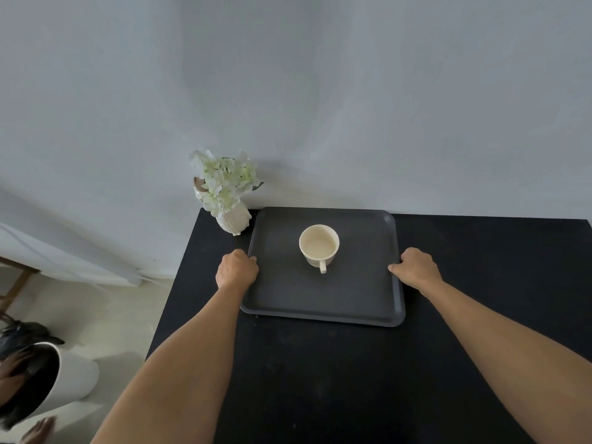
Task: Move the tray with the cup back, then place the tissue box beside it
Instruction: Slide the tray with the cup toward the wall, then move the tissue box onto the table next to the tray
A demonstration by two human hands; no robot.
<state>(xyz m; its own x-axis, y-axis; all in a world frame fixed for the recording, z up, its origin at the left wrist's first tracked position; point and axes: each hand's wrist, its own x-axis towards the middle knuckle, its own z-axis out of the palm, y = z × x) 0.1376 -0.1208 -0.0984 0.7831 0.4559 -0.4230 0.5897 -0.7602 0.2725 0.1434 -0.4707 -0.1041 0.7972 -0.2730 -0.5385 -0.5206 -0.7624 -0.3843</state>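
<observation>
Both hands — left hand (237, 269), right hand (416, 267) — grip the tray (288, 293) with the cup (319, 245) between them; the push back looks nearly done — next, the unseen tissue box.

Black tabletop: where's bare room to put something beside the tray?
Right of the dark grey rectangular tray, past the right hand, the black tabletop is bare to its edge. The near strip between the forearms is also free. The far-left corner is crowded: the white vase of pale flowers nearly touches the tray.
</observation>
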